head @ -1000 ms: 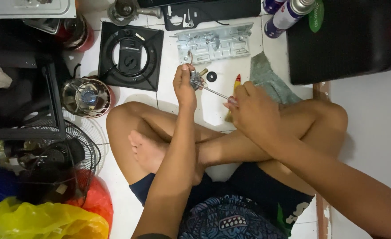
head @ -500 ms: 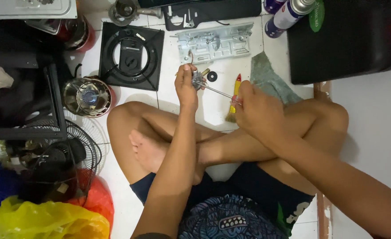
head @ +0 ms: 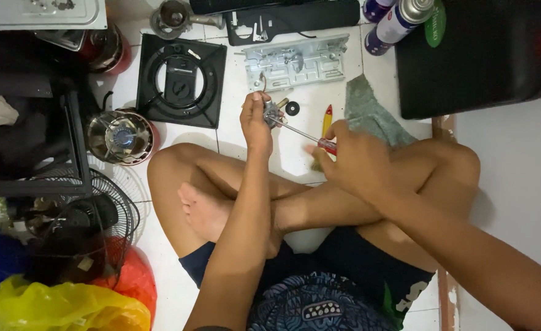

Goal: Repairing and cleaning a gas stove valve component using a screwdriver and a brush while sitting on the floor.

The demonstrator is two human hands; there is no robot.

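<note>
Change: right hand [head: 359,162] is seen drawn slightly back toward the knee since a second ago; screwdriver [head: 307,136] tip is kept at the small metal part [head: 272,113].
Meaning: fastening work is judged under way.
Left hand [head: 255,119]: pinched on the part, above the white floor tiles [head: 295,159].
Right hand: closed round the red handle.
Nearby: yellow-handled tool [head: 327,116]; grey cloth [head: 368,113]; metal plate [head: 298,61].
Hidden: screw head and part details cannot be made out.

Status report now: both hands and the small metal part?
Left hand grips small metal part. Right hand holds red-handled screwdriver, tip on part. Nothing in the way.
</note>
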